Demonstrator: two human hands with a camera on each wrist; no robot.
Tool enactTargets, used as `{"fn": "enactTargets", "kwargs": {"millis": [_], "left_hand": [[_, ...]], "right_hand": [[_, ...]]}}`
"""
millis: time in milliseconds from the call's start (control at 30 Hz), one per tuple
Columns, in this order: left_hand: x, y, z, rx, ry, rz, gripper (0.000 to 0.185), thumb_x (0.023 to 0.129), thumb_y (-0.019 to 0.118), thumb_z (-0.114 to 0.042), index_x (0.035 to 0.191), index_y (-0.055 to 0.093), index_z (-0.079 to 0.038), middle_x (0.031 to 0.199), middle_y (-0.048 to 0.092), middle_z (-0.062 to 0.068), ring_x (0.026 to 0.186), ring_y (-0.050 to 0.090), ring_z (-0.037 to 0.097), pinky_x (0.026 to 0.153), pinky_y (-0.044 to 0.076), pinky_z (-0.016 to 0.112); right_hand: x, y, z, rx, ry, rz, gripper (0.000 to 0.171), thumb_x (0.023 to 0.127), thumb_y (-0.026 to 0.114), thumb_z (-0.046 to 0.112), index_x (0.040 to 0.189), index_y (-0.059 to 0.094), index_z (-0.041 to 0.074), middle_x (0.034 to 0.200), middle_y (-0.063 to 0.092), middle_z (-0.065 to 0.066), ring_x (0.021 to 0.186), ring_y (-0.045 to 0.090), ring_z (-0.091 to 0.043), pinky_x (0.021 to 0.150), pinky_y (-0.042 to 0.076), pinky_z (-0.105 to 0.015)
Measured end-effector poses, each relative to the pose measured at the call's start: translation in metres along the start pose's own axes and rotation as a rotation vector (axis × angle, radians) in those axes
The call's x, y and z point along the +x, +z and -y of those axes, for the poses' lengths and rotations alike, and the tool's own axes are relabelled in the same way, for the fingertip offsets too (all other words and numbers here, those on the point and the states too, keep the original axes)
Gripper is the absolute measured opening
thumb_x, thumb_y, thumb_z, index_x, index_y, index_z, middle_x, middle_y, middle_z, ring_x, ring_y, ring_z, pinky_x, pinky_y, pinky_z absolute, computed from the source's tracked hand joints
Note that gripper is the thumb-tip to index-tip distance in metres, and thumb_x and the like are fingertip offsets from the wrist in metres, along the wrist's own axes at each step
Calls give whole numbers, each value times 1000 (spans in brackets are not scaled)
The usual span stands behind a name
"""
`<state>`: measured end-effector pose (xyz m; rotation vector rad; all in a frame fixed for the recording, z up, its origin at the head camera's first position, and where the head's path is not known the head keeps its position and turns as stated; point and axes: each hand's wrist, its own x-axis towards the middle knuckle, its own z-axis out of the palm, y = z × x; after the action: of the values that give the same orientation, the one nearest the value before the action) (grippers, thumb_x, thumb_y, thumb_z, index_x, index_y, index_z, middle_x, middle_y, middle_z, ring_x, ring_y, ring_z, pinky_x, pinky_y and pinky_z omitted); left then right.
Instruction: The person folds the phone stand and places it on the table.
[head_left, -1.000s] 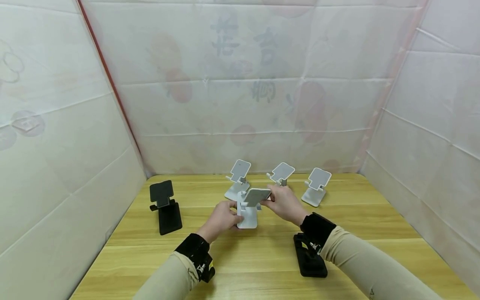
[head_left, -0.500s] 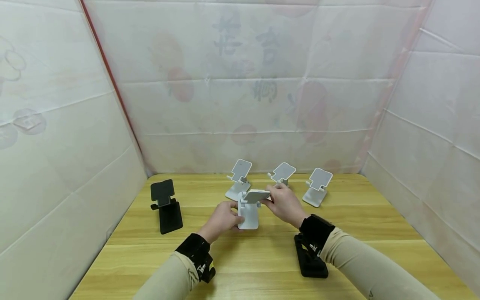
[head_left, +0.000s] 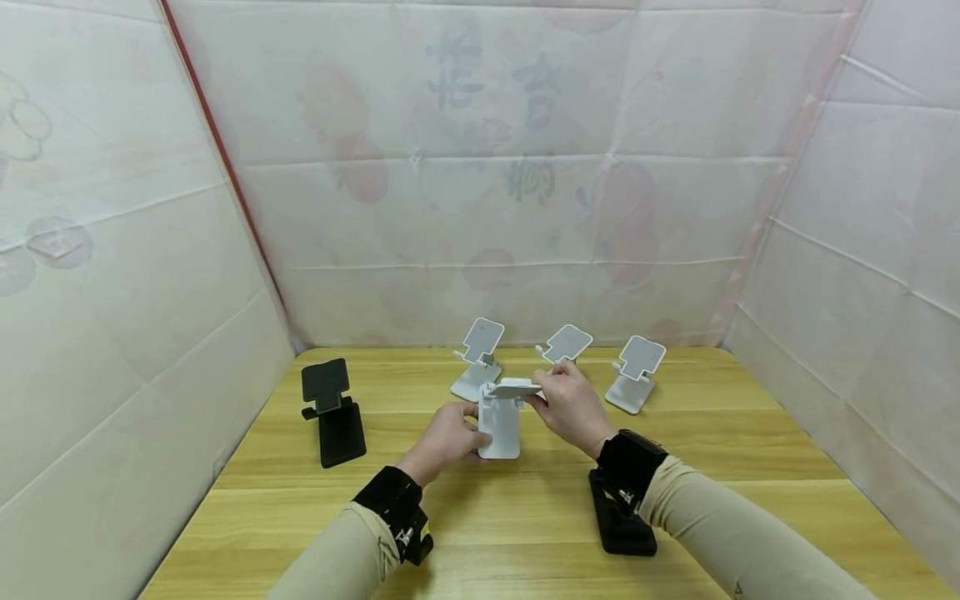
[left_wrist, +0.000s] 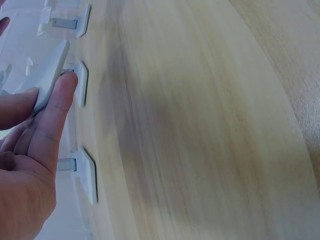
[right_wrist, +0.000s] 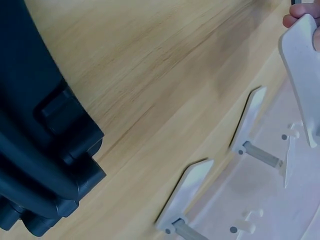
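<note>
A white phone stand [head_left: 501,435] is held off the table in both hands. My left hand [head_left: 444,437] pinches its base plate by the left edge, thumb on the near face; the left wrist view shows this base plate [left_wrist: 49,75] between thumb and fingers. My right hand [head_left: 572,408] grips the right edge of the stand's grey-padded upper plate [head_left: 514,388], which appears nearly edge-on. In the right wrist view the base plate [right_wrist: 299,75] hangs at the upper right, with left fingertips [right_wrist: 303,10] at its top; the right hand is out of that view.
Three unfolded white phone stands, left [head_left: 480,343], middle [head_left: 567,342] and right [head_left: 637,360], stand along the table's back. An unfolded black stand [head_left: 339,433] is at the left. A folded black stand [head_left: 624,525] lies below the right wrist. Pale sheeting [head_left: 420,217] encloses the table.
The upper plate of the held stand has tipped from slanted to almost edge-on, guided by my right hand. My left hand keeps its pinch on the base, nearly in place.
</note>
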<state>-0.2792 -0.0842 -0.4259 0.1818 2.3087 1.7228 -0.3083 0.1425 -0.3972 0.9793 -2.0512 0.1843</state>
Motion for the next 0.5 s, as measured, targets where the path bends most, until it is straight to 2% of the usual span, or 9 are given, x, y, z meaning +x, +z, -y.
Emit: {"fn": "enactTargets", "kwargs": {"millis": [200, 500], "left_hand": [[1, 0, -1, -21, -15, 2, 35, 89, 71, 6, 122, 60, 8, 101, 73, 21, 83, 74, 28, 73, 66, 42], [-1, -1, -3, -29, 1, -3, 33, 89, 70, 7, 120, 60, 10, 101, 73, 23, 83, 74, 29, 73, 66, 44]], "right_hand": [[2, 0, 0, -37, -28, -10, 41, 75, 92, 16, 80, 53, 8, 62, 58, -1, 53, 53, -14, 78, 52, -39], [4, 3, 1, -42, -48, -68, 40, 76, 92, 15, 81, 53, 6, 62, 58, -3, 52, 53, -16, 76, 52, -39]]}}
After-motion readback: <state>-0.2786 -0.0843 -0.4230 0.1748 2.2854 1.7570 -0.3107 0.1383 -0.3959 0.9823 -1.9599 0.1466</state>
